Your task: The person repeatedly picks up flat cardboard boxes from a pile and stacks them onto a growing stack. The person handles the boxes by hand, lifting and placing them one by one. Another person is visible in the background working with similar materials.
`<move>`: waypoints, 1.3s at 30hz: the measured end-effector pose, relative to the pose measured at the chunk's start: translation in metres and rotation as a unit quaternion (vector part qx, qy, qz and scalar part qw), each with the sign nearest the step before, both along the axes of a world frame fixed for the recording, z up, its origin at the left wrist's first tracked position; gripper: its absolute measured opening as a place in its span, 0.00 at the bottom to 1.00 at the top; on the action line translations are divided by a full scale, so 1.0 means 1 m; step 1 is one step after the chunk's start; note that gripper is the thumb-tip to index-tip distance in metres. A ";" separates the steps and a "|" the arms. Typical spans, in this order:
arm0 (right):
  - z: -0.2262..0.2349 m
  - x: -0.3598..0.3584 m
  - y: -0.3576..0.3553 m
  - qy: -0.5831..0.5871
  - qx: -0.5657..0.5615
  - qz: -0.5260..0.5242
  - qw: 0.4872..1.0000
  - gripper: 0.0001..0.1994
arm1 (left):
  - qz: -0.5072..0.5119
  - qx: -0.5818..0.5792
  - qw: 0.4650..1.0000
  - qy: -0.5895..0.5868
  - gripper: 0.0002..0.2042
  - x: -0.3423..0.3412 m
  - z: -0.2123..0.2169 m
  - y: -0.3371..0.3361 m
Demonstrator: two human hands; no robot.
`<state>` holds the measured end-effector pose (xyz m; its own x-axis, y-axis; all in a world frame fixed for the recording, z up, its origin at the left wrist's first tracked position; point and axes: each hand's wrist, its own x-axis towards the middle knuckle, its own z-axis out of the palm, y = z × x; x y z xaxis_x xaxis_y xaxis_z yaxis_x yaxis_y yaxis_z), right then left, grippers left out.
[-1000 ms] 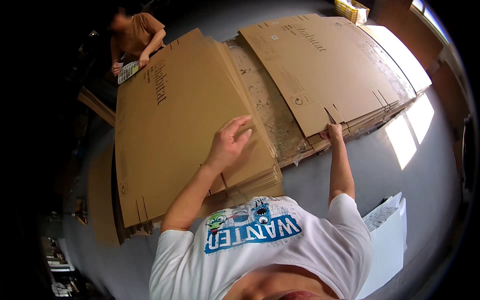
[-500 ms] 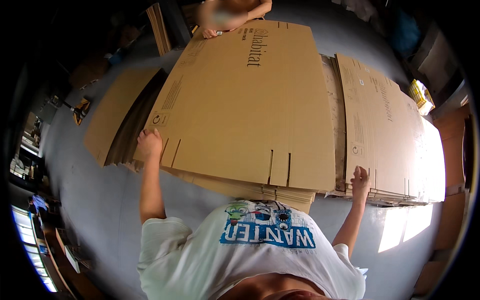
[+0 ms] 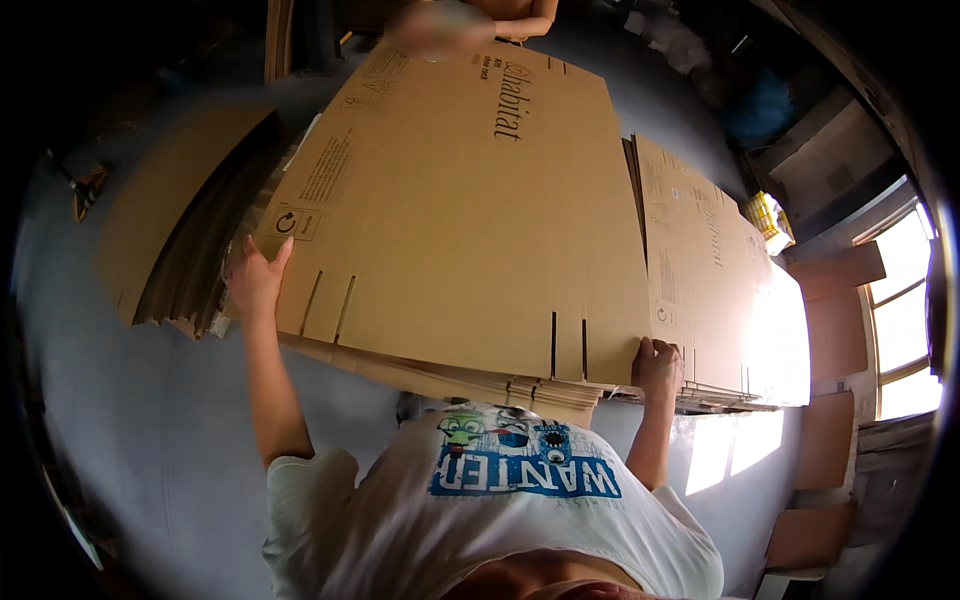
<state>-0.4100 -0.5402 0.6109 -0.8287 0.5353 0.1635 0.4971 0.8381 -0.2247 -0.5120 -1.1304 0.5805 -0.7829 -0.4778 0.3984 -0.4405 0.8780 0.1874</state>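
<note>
A large flattened cardboard box [image 3: 450, 230], brown with printing and slots, lies before me on top of other flat cardboard [image 3: 470, 385]. At its left edge, my left hand [image 3: 256, 280] is open, thumb spread over the printed face and fingers beyond the edge. My right hand [image 3: 658, 364] is at the near right corner, its fingers bent and closed on the cardboard edge. Across the far end, a co-worker's arm [image 3: 525, 22] reaches in beside a blurred area; that person's grip is hidden.
More flat boxes are stacked on the right [image 3: 695, 270], partly in bright sunlight. Another cardboard stack [image 3: 180, 200] stands on the left. A yellow-and-white bundle [image 3: 768, 222] is beyond the right stack. Cardboard panels [image 3: 825, 435] lean near a window [image 3: 905, 330] at far right.
My right hand has moved left onto the box's near right corner and closed there. My left hand's thumb has spread away from its fingers. The view has shifted, showing the window at right.
</note>
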 end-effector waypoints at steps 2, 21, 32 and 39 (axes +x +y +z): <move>0.000 -0.002 -0.003 -0.013 0.037 -0.009 0.999 0.18 | -0.009 0.009 1.000 0.000 0.37 -0.001 0.000 0.000; -0.032 -0.012 0.023 0.092 -0.097 -0.005 0.991 0.24 | -0.049 0.038 0.998 0.016 0.28 0.007 0.003 -0.006; 0.016 0.013 0.043 0.127 -0.666 0.098 0.728 0.14 | -0.107 0.142 0.984 0.007 0.26 -0.003 0.011 -0.021; 0.055 0.006 0.048 0.176 -0.680 0.148 0.697 0.21 | -0.149 0.197 0.966 -0.079 0.23 -0.044 0.020 -0.058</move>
<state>-0.4040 -0.4924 0.6655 -0.9721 0.2085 -0.1075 0.0618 -0.2141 -0.9749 -0.5558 -1.1884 0.6006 -0.9451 -0.3124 0.0956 -0.2300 0.8442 0.4842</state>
